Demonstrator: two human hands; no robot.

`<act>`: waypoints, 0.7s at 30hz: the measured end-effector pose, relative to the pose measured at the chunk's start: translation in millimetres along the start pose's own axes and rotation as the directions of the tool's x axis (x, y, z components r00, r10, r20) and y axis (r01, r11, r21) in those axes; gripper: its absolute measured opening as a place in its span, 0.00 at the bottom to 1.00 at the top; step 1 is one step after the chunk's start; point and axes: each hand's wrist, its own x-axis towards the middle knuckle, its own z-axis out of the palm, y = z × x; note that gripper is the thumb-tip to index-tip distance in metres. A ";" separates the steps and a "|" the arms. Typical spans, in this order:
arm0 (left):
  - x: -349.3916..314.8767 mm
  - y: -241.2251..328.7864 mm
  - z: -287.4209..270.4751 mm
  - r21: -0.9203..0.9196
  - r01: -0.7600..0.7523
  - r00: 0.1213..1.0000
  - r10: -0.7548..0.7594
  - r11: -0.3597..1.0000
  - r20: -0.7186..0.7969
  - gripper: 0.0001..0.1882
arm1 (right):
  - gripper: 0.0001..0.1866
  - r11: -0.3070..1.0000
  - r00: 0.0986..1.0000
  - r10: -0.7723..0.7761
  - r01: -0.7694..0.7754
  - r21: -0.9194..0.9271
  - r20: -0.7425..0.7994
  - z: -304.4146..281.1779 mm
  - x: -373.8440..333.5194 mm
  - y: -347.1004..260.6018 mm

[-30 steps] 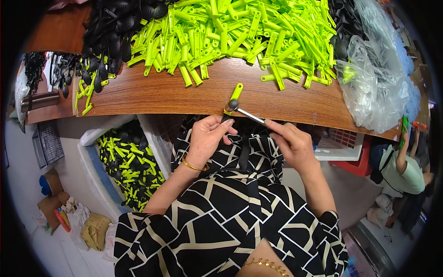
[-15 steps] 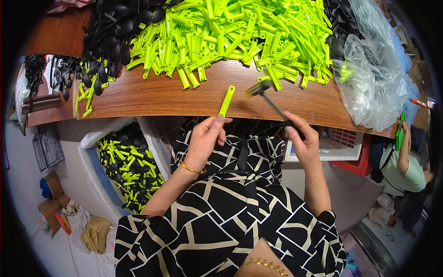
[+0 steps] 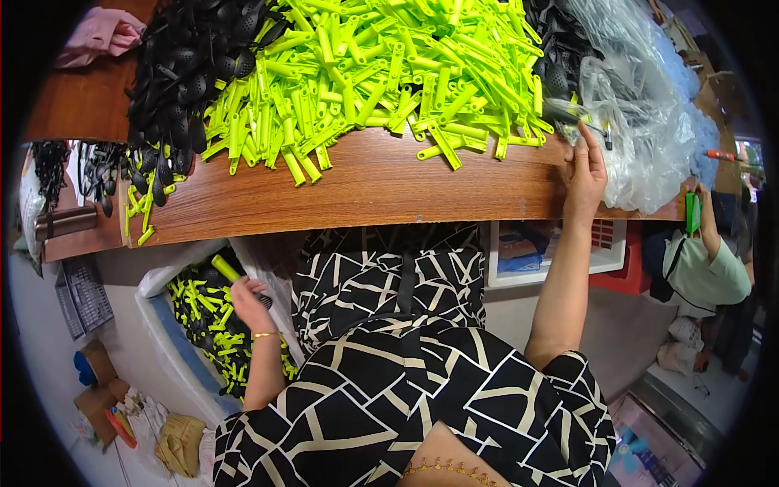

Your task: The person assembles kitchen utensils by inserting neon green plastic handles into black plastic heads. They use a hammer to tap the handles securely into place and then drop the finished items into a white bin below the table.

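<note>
My left hand [image 3: 247, 299] is over the bin at lower left. Its fingers are closed round a black utensil with a lime-green handle [image 3: 225, 267]; the green end sticks out past the fingers and a dark part shows below them. Far to the right, my right hand [image 3: 586, 172] reaches across the tabletop, beside the green pile and the clear plastic bags. At its fingertips is a blurred dark tool [image 3: 560, 111], seemingly the small hammer with a thin shaft. Lime-green handles [image 3: 389, 77] lie heaped along the far side of the table.
Black slotted utensil heads [image 3: 195, 65] are piled at the far left, more at the far right. Clear plastic bags [image 3: 629, 122] lie on the brown table [image 3: 365, 191]. A bin [image 3: 174, 341] below left holds utensils. Another person [image 3: 706, 268] is at the right.
My left hand has gone down from the table edge to the bin with the green-handled piece. My right hand has moved right and farther out with the hammer. The view has shifted slightly.
</note>
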 end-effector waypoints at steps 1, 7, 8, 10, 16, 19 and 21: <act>18.9 -44.8 -30.3 -0.008 0.080 0.980 -0.080 0.997 -0.182 0.25 | 0.13 0.996 0.998 -0.059 0.060 -0.063 0.013 20.6 -9.9 -5.6; 64.6 -108.3 -132.4 0.216 0.535 0.635 -0.220 0.817 -0.740 0.35 | 0.11 0.745 0.761 -0.387 0.591 -0.310 0.521 128.2 -61.7 -37.7; 74.8 -104.2 -135.9 0.426 0.349 0.726 0.046 0.835 -0.686 0.32 | 0.11 0.724 0.768 -0.398 0.598 -0.342 0.501 138.4 -63.3 -35.4; 88.6 -50.0 -74.7 0.493 0.012 0.743 0.321 0.870 -0.587 0.29 | 0.11 0.716 0.788 -0.395 0.586 -0.379 0.471 150.7 -64.1 -31.1; 80.9 200.3 78.3 0.525 -0.777 0.498 0.849 0.347 0.177 0.23 | 0.11 0.792 0.838 -0.399 0.519 -0.321 0.372 136.2 -54.9 -13.4; 122.4 224.0 114.2 0.562 -0.748 0.558 0.793 0.354 0.244 0.20 | 0.14 0.677 0.809 -0.466 0.587 -0.443 0.359 141.5 -55.3 -21.5; 162.7 221.7 121.0 0.618 -0.694 0.603 0.767 0.369 0.219 0.19 | 0.15 0.717 0.818 -0.372 0.553 -0.425 0.438 148.8 -57.7 -21.2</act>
